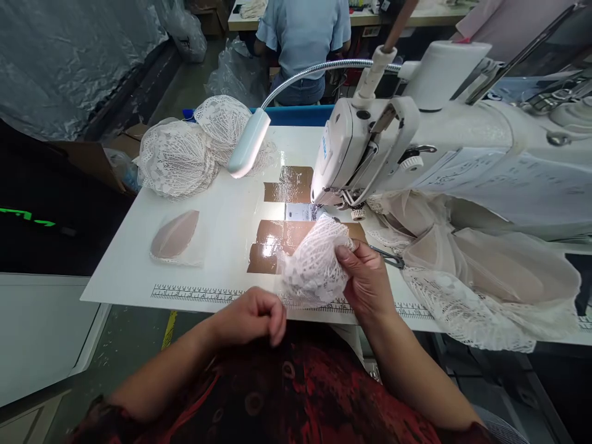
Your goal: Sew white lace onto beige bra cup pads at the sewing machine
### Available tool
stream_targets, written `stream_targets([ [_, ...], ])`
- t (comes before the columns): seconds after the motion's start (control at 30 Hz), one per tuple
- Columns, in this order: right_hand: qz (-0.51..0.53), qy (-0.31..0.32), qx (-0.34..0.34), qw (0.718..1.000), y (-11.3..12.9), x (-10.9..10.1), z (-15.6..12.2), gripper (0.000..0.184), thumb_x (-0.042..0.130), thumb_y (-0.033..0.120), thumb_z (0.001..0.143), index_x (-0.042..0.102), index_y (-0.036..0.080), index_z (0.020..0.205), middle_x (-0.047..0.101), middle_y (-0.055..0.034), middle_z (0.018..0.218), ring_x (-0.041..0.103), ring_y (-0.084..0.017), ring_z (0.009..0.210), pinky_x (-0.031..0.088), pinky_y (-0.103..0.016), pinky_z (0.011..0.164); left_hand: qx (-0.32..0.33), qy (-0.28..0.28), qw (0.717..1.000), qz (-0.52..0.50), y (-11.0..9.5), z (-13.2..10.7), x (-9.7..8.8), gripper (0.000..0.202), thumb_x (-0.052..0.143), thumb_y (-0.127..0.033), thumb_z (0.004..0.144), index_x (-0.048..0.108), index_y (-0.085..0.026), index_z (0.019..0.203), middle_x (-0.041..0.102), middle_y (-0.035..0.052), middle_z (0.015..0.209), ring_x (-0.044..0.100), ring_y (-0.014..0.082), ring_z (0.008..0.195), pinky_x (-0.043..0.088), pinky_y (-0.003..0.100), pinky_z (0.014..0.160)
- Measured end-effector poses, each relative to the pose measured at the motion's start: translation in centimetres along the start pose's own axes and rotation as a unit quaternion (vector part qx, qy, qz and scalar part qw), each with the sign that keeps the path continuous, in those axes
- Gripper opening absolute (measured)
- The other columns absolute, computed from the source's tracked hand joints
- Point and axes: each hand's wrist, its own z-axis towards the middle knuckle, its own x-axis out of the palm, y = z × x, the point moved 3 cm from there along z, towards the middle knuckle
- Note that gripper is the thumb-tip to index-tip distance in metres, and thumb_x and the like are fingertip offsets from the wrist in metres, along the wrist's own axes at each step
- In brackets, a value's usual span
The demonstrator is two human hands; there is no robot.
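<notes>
My right hand (370,280) pinches a white lace bra cup (314,265) between thumb and fingers. The cup hangs over the front of the table, just below the needle area of a white sewing machine (342,151). My left hand (261,317) is curled into a loose fist at the table's front edge, left of the cup and apart from it; no object shows in its fingers. Beside my right hand lies a pair of dark scissors or snips (391,258), partly covered by fabric.
Stacked lace cups (178,160) sit at the back left, below a lamp head (250,145) on a bent neck. A beige cup piece (176,237) lies at left. More lace and beige cups (499,271) pile at right. A person (303,43) sits beyond.
</notes>
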Motion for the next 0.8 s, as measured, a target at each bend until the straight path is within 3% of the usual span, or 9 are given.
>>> stream_targets([
  [0.03, -0.014, 0.022, 0.011, 1.0, 0.2, -0.1, -0.1, 0.028, 0.075, 0.046, 0.066, 0.064, 0.021, 0.072, 0.062, 0.001, 0.065, 0.054, -0.013, 0.056, 0.047, -0.026, 0.055, 0.008, 0.033, 0.997, 0.069, -0.7, -0.9, -0.4, 0.019, 0.061, -0.012, 0.075, 0.056, -0.013, 0.057, 0.058, 0.0019, 0.055, 0.054, 0.011, 0.056, 0.041, 0.022, 0.056],
  [0.07, -0.036, 0.054, 0.021, 0.998, 0.4, 0.0, -0.2, 0.026, 0.076, 0.043, 0.066, 0.064, 0.02, 0.072, 0.062, 0.0015, 0.064, 0.053, -0.012, 0.054, 0.045, -0.025, 0.053, 0.044, 0.028, 0.991, 0.126, -1.6, -1.6, -0.9, 0.012, 0.06, -0.013, 0.078, 0.06, -0.014, 0.065, 0.062, 0.0036, 0.065, 0.057, 0.0129, 0.063, 0.044, 0.024, 0.06],
  [0.1, -0.064, 0.092, 0.026, 0.993, 0.5, 0.3, -0.5, 0.024, 0.077, 0.039, 0.067, 0.064, 0.02, 0.071, 0.061, 0.002, 0.063, 0.052, -0.011, 0.053, 0.044, -0.023, 0.052, 0.097, -0.026, 0.98, 0.174, -2.8, -2.2, -1.5, 0.002, 0.062, -0.016, 0.078, 0.064, -0.015, 0.079, 0.066, 0.0051, 0.079, 0.059, 0.0151, 0.074, 0.046, 0.026, 0.068],
  [0.17, -0.132, 0.176, 0.016, 0.975, 0.5, 1.2, -1.3, 0.018, 0.075, 0.034, 0.071, 0.065, 0.019, 0.072, 0.061, 0.0025, 0.064, 0.052, -0.01, 0.055, 0.042, -0.022, 0.052, 0.164, -0.139, 0.934, 0.286, -4.6, -2.7, -2.3, 0.04, 0.071, -0.021, 0.073, 0.06, -0.02, 0.111, 0.061, 0.0083, 0.114, 0.056, 0.0212, 0.102, 0.044, 0.031, 0.087],
  [0.23, -0.186, 0.225, -0.012, 0.956, 0.4, 2.2, -2.0, 0.014, 0.071, 0.032, 0.075, 0.066, 0.018, 0.075, 0.062, 0.0026, 0.065, 0.053, -0.009, 0.057, 0.041, -0.021, 0.052, 0.154, -0.185, 0.894, 0.378, -5.4, -2.4, -2.2, 0.063, 0.077, -0.026, 0.069, 0.051, -0.022, 0.125, 0.055, 0.0085, 0.126, 0.052, 0.0228, 0.11, 0.042, 0.032, 0.093],
  [0.33, -0.218, 0.241, -0.059, 0.944, 0.3, 3.2, -2.5, 0.011, 0.065, 0.029, 0.082, 0.068, 0.019, 0.079, 0.066, 0.0006, 0.074, 0.059, -0.011, 0.066, 0.045, -0.022, 0.059, 0.101, -0.152, 0.889, 0.421, -4.9, -1.3, -1.6, 0.031, 0.067, -0.032, 0.08, 0.06, -0.017, 0.107, 0.062, 0.0024, 0.093, 0.056, 0.014, 0.081, 0.045, 0.024, 0.071],
  [0.4, -0.226, 0.229, -0.107, 0.941, 0.5, 3.3, -2.5, 0.01, 0.063, 0.026, 0.083, 0.068, 0.019, 0.078, 0.068, -0.0015, 0.084, 0.063, -0.013, 0.078, 0.048, -0.024, 0.068, 0.094, -0.14, 0.889, 0.426, -4.4, -0.9, -1.3, 0.018, 0.059, -0.032, 0.086, 0.061, -0.015, 0.093, 0.057, -0.0011, 0.076, 0.051, 0.0102, 0.067, 0.041, 0.021, 0.06],
  [0.5, -0.231, 0.205, -0.143, 0.94, 0.8, 3.3, -2.3, 0.01, 0.063, 0.023, 0.082, 0.067, 0.018, 0.075, 0.069, -0.0023, 0.086, 0.064, -0.014, 0.079, 0.049, -0.025, 0.071, 0.108, -0.134, 0.884, 0.434, -4.2, -0.8, -1.0, 0.016, 0.058, -0.03, 0.087, 0.061, -0.015, 0.09, 0.055, -0.0022, 0.074, 0.048, 0.0091, 0.066, 0.039, 0.021, 0.06],
  [0.8, -0.259, 0.167, -0.101, 0.946, 0.6, 3.2, -2.5, 0.019, 0.065, 0.029, 0.08, 0.063, 0.016, 0.066, 0.066, -0.0018, 0.066, 0.057, -0.012, 0.057, 0.042, -0.023, 0.052, 0.111, -0.146, 0.883, 0.432, -5.0, -0.7, -1.1, 0.02, 0.059, -0.032, 0.086, 0.063, -0.014, 0.093, 0.059, 0.0004, 0.078, 0.051, 0.0107, 0.067, 0.04, 0.022, 0.06],
])
